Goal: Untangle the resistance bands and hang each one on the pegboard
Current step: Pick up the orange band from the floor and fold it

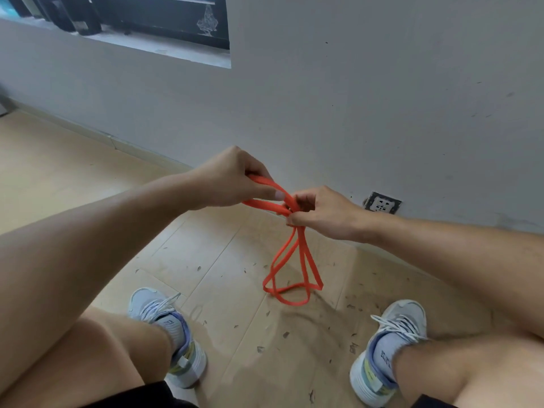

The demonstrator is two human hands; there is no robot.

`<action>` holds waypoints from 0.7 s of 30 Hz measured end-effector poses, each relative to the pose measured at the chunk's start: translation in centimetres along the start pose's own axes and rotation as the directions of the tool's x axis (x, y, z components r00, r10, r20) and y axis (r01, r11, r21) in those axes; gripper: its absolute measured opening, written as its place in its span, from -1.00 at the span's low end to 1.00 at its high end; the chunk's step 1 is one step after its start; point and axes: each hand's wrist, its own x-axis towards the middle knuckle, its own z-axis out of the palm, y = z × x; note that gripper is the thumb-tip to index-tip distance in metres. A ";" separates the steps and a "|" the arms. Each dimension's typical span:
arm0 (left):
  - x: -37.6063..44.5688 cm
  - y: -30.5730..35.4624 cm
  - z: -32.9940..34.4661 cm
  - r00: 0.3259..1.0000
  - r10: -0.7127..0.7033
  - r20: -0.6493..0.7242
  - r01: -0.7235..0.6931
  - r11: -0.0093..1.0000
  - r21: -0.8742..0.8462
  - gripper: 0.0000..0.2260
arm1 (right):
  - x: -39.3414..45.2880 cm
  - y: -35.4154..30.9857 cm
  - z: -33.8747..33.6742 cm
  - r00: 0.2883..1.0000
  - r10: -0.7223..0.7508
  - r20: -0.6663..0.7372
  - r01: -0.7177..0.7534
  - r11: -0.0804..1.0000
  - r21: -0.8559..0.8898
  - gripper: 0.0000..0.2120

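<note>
Looking down from my head camera, I am holding one orange resistance band (pixel 290 260) out in front of me, above a pale wooden floor (pixel 223 260). My left hand (pixel 235 179) is curling its fingers around a flat loop of the band, with the thumb pressing along the top of it. My right hand (pixel 319 212) is pinching the band where its strands are crossing in a knot, just beside my left thumb. So both grips are closing on the same band. Below my right hand, the rest of the band is hanging down in several tangled loops; I cannot tell whether the lowest loop is touching the floor.

I am seeing two bare knees at the bottom and two light sneakers, the left shoe (pixel 173 340) and the right shoe (pixel 388 348), planted well apart on either side of the hanging loops. Small dark scraps are lying scattered across the floor. A grey wall (pixel 353 98) is rising ahead, with one wall socket (pixel 382 203) low down to the right of my right hand, and one window (pixel 147 19) at the upper left.
</note>
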 end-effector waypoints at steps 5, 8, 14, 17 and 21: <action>0.1 -0.3 -0.1 0.998 0.031 -0.062 -0.032 0.999 -0.008 -0.84 | 0.2 0.1 -0.4 1.000 -0.012 0.025 0.013 0.999 -0.047 -0.84; 0.1 -0.2 -0.1 0.993 0.061 -0.101 -0.063 0.998 -0.007 -0.81 | 0.2 -0.1 -0.5 0.999 -0.022 0.029 0.025 0.994 -0.103 -0.83; 0.1 0.3 0.2 0.985 0.090 -0.145 -0.089 0.996 0.020 -0.76 | 0.3 -0.4 -0.3 0.999 -0.032 0.033 0.036 0.992 -0.119 -0.83; 0.0 0.4 0.2 0.988 0.077 -0.131 -0.074 0.997 0.028 -0.76 | 0.4 -0.1 -0.3 0.999 -0.024 0.032 0.027 0.995 -0.097 -0.83; -0.1 0.3 -0.1 0.991 0.028 -0.130 -0.033 0.999 -0.036 -0.79 | 0.8 0.4 -1.0 0.999 -0.002 0.034 0.005 0.997 -0.080 -0.89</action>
